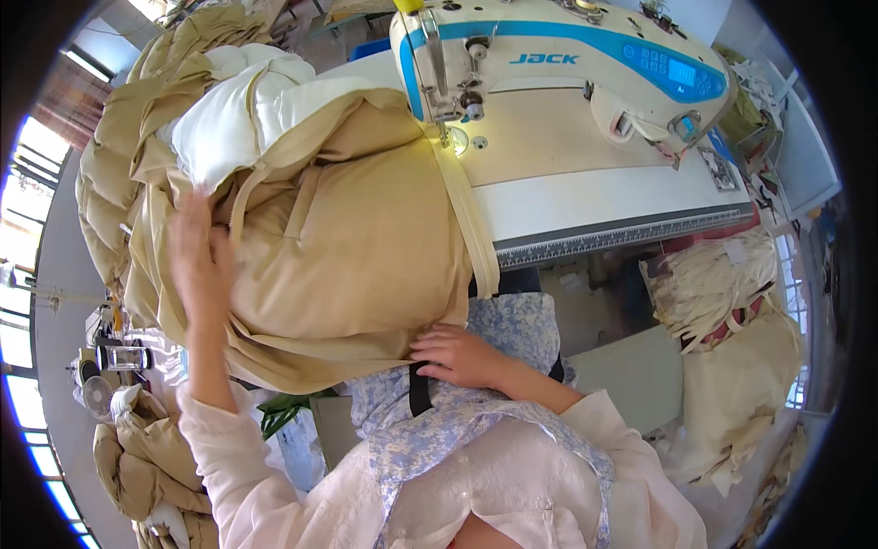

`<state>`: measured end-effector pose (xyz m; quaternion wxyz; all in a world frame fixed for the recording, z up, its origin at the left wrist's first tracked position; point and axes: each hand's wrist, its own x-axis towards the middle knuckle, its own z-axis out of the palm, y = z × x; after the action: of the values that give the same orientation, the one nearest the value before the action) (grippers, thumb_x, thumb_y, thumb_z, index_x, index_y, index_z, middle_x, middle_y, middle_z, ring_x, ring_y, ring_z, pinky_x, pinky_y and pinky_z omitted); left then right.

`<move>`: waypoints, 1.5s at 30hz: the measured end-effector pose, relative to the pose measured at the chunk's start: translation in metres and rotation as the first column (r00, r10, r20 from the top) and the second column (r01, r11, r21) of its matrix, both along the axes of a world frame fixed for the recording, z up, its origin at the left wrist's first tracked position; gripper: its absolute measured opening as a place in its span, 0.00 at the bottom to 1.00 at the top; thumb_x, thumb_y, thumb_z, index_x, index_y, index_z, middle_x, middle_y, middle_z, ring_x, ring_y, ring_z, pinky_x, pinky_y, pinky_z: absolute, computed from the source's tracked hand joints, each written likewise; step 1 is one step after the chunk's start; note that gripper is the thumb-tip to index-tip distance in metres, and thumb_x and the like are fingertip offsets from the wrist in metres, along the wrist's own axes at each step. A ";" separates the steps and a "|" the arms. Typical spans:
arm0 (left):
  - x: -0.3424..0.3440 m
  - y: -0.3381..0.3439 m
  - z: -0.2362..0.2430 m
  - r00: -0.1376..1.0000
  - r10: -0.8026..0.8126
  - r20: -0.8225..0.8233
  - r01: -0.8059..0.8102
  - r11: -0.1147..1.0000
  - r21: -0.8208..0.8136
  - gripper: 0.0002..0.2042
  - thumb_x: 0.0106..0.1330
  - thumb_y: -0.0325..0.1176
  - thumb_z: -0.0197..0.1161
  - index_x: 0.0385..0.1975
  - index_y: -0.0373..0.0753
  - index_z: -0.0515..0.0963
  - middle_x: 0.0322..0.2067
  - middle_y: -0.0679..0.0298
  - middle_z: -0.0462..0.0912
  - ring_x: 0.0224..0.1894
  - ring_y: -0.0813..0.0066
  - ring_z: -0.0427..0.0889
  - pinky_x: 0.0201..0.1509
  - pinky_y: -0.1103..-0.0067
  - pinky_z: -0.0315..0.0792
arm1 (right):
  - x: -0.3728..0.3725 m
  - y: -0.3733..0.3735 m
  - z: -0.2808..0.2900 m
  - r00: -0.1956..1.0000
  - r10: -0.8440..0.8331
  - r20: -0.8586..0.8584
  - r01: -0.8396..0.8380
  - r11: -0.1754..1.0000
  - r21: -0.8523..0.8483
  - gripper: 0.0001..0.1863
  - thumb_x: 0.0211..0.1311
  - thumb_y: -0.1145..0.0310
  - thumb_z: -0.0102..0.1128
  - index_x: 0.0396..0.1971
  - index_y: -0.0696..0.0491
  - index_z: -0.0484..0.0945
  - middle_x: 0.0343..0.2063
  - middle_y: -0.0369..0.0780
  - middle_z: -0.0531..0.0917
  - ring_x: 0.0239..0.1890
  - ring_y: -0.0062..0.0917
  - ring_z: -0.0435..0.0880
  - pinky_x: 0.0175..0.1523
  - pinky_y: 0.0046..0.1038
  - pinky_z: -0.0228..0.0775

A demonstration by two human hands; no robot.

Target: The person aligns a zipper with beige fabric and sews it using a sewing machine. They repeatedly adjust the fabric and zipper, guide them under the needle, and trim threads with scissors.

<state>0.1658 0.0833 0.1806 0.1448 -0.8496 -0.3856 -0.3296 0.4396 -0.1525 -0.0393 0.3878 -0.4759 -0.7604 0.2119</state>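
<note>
Tan garment: a padded tan garment [370,242] was seen spread to the left of the needle area, with its near edge hung over the lap.
White padding: white padded fabric [219,128] was exposed at the garment's far left, beside the tan folds.
Tan strip: a long tan strip [468,215] was laid along the garment's right side, with its far end near the needle area.
Left hand: the left hand [203,261] was held over the garment's left part, fingers extended and unclosed; contact could not be confirmed.
Right hand: the right hand [453,352] was placed at the garment's near edge, fingers lightly bent; whether fabric was gripped could not be told.
Sewing machine: a white and blue sewing machine [558,69] was mounted on the white tabletop [585,201]; its needle area was lit.
Ruler strip: a grey ruler strip [631,233] was fixed along the near tabletop edge.
Lap: the lap was covered by a blue floral apron [517,329].
</note>
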 end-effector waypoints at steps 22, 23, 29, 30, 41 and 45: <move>0.178 -0.096 -0.051 0.772 -0.613 0.170 0.636 0.738 -0.225 0.22 0.54 0.19 0.63 0.51 0.40 0.83 0.53 0.60 0.85 0.52 0.60 0.86 0.50 0.73 0.82 | 0.046 -0.002 0.019 0.429 -0.424 -0.797 0.018 0.887 -0.462 0.23 0.75 0.58 0.59 0.59 0.60 0.77 0.54 0.44 0.84 0.59 0.24 0.80 0.61 0.28 0.72; 0.181 -0.097 -0.050 0.765 -0.623 0.164 0.644 0.737 -0.205 0.22 0.53 0.21 0.64 0.50 0.42 0.84 0.53 0.61 0.84 0.52 0.62 0.86 0.49 0.73 0.83 | 0.037 -0.001 0.021 0.409 -0.442 -0.798 -0.019 0.870 -0.492 0.23 0.72 0.60 0.64 0.57 0.61 0.79 0.52 0.42 0.85 0.55 0.23 0.82 0.60 0.28 0.73; 0.151 -0.107 -0.075 0.622 -0.756 -0.204 0.695 0.653 -0.301 0.25 0.53 0.24 0.64 0.55 0.43 0.82 0.58 0.62 0.82 0.60 0.59 0.82 0.58 0.69 0.81 | 0.026 -0.032 0.058 0.511 -0.392 -0.765 -0.432 0.652 -0.623 0.19 0.71 0.63 0.65 0.53 0.62 0.82 0.48 0.38 0.87 0.50 0.18 0.83 0.58 0.25 0.74; 0.148 -0.108 -0.080 0.577 -0.783 -0.230 0.711 0.621 -0.329 0.25 0.53 0.26 0.65 0.56 0.43 0.81 0.59 0.63 0.81 0.61 0.60 0.81 0.58 0.69 0.81 | 0.028 -0.039 0.062 0.461 -0.404 -0.790 -0.443 0.667 -0.599 0.19 0.71 0.63 0.65 0.53 0.62 0.82 0.48 0.38 0.87 0.49 0.18 0.83 0.57 0.24 0.74; 0.146 -0.114 -0.086 0.564 -0.800 -0.205 0.730 0.599 -0.330 0.24 0.56 0.30 0.65 0.56 0.45 0.81 0.61 0.63 0.80 0.64 0.59 0.78 0.59 0.67 0.80 | 0.036 -0.049 0.063 0.687 -0.311 -0.657 -0.371 0.626 -0.685 0.17 0.72 0.64 0.63 0.53 0.59 0.82 0.46 0.39 0.87 0.48 0.20 0.83 0.58 0.27 0.74; 0.146 -0.119 -0.083 0.639 -0.766 -0.065 0.728 0.631 -0.269 0.23 0.52 0.25 0.66 0.52 0.45 0.84 0.54 0.61 0.82 0.57 0.58 0.82 0.53 0.69 0.82 | 0.071 -0.036 0.078 0.914 -0.387 -0.121 0.325 0.877 -0.353 0.22 0.61 0.70 0.70 0.56 0.53 0.80 0.44 0.42 0.85 0.47 0.35 0.83 0.56 0.34 0.74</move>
<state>0.3113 -0.0353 0.0975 -0.0662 -0.9682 -0.0169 -0.2405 0.5102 -0.1883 0.0383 0.4060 -0.6433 -0.5739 0.3032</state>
